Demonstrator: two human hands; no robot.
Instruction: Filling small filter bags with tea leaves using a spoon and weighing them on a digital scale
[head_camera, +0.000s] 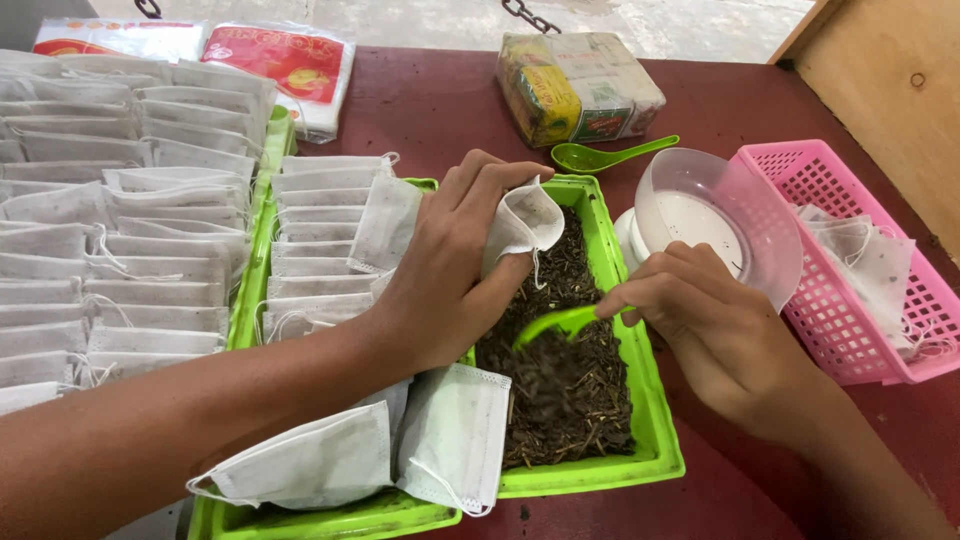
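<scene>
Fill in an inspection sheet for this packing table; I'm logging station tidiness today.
Surface: dark red table, a few crumbs.
Job's things: green tray of dried leaves; white bag; green scoop.
Clutter: filled bags in rows, spare spoon, wrapped packet, pink basket, clear bowl.
Hands: left hand holds the bag open; right hand holds the scoop.
Cables: nothing seen.
Surroundings: chain, wooden board.
</scene>
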